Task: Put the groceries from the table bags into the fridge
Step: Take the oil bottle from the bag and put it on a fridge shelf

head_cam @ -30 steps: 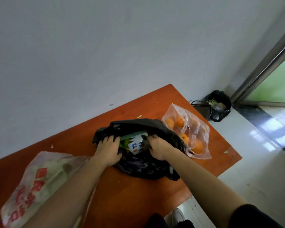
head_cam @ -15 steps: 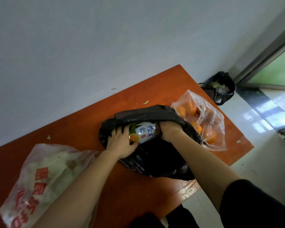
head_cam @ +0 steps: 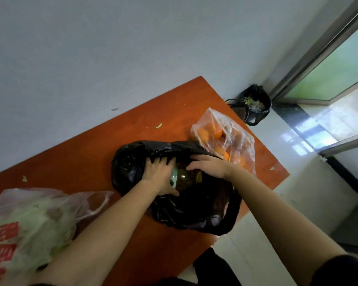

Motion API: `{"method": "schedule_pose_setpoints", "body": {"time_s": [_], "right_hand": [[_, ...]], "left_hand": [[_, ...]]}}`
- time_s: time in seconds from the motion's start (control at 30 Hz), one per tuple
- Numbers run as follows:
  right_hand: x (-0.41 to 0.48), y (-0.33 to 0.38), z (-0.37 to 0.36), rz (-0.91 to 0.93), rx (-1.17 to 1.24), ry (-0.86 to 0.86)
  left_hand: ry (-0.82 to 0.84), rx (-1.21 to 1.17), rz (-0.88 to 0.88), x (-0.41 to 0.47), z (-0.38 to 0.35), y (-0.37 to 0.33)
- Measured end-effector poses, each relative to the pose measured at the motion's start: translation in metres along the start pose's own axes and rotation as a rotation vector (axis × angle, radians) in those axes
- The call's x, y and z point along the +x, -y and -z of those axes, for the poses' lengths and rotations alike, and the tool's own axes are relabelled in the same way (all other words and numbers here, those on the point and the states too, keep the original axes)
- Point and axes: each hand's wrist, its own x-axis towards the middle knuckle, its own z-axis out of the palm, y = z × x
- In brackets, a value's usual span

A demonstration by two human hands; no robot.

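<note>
Orange table (head_cam: 95,162), jar (head_cam: 186,179) btwn both grips in black bag (head_cam: 194,213)

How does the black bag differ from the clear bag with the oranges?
The black bag is opaque; the clear bag shows its oranges. Both hands, left and right, reach into the black bag, while the clear bag lies untouched beside it. Both rest on the table.

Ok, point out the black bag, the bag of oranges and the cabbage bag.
black bag (head_cam: 194,215): head view, crumpled near side.
bag of oranges (head_cam: 236,137): head view, clear plastic upper side.
cabbage bag (head_cam: 29,219): head view, over the pale leaves.
</note>
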Motion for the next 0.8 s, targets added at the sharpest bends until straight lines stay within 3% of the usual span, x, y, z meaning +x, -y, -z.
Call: {"method": "schedule_pose_setpoints", "body": {"time_s": [0.07,0.17,0.23,0.33,0.43,0.53,0.63,0.8], "right_hand": [[-0.006,-0.006,0.000,0.038,0.269,-0.015],[-0.008,-0.021,-0.002,0.058,0.551,-0.180],[-0.009,-0.031,-0.003,0.053,0.500,-0.263],[-0.011,-0.044,-0.009,0.027,0.368,-0.200],[-0.018,-0.038,-0.017,0.043,0.396,-0.151],[-0.029,-0.017,-0.026,0.189,0.484,-0.105],[-0.041,0.003,-0.035,0.401,0.445,-0.217],[-0.054,0.008,-0.041,0.518,0.413,-0.357]], "left_hand": [[0.013,-0.002,0.028,0.002,-0.001,-0.006],[0.003,-0.033,0.015,0.001,0.001,-0.005],[-0.028,-0.078,0.007,-0.004,0.003,-0.003],[-0.129,-0.156,0.023,-0.020,0.002,0.002],[-0.266,-0.307,0.054,-0.041,0.001,0.008],[-0.418,-0.545,0.133,-0.059,0.005,0.006],[-0.532,-0.809,0.177,-0.074,0.013,-0.003],[-0.558,-1.045,0.151,-0.085,0.019,-0.027]]}}
